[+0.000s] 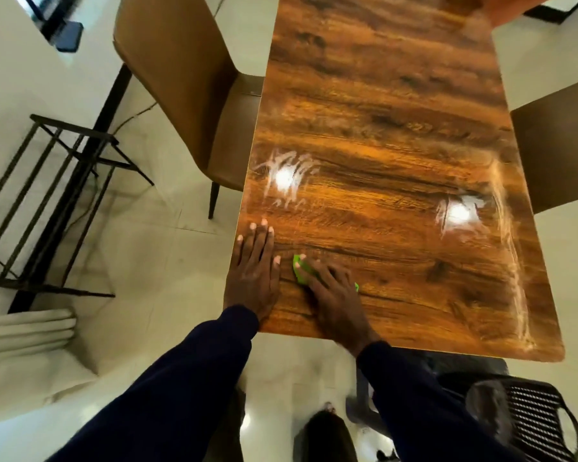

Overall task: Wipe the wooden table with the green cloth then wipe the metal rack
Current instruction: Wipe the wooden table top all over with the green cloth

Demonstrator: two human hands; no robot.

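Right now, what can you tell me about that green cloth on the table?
The green cloth is bright lime green, small, and looks thin and soft. It lies flat on the wooden table near its near-left corner, mostly hidden under the right hand, which presses on it with spread fingers. Only an edge by the fingertips and a small corner on the hand's far side show. The left hand rests flat beside it, apart from it.

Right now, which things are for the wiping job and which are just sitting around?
For the job: green cloth under the right hand, left hand, wooden table, metal rack.
Just around: tan chair, black mesh chair, white fabric.
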